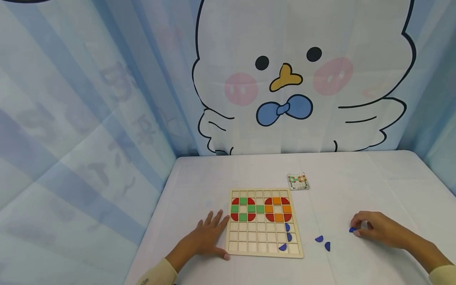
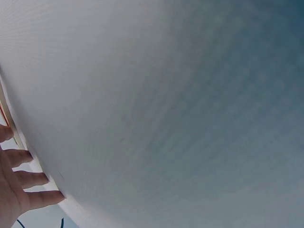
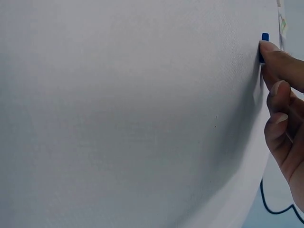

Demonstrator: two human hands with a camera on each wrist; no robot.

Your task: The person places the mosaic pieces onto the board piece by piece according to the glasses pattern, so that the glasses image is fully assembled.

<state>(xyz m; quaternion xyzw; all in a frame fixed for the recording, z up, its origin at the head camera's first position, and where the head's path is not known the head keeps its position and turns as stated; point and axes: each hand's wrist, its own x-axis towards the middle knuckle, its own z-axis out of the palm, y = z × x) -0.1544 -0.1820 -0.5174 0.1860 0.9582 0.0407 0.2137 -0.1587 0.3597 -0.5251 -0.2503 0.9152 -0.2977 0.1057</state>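
Observation:
My left hand [image 1: 208, 235] lies with spread, straight fingers at the left edge of a wooden grid board [image 1: 265, 254], its fingertips and thumb at the rim. In the left wrist view the fingers [image 2: 32, 179] are stretched out too. Off to the right of the board, my right hand [image 1: 382, 229] pinches a blue half-circle piece [image 1: 352, 230] between thumb and finger, low over the table. The right wrist view shows this blue piece edge-on. On the board, red rounded corners and green squares [image 1: 260, 208] join orange squares [image 1: 276, 217]; three blue half-circles [image 1: 289, 237] lie at lower right.
Two loose blue half-circles, one at left [image 1: 319, 238] and one at right [image 1: 327, 246], lie between board and right hand. A small pattern card [image 1: 298, 181] lies beyond the board's far right corner. A printed curtain [image 1: 285, 138] hangs behind the white table [image 1: 356, 178].

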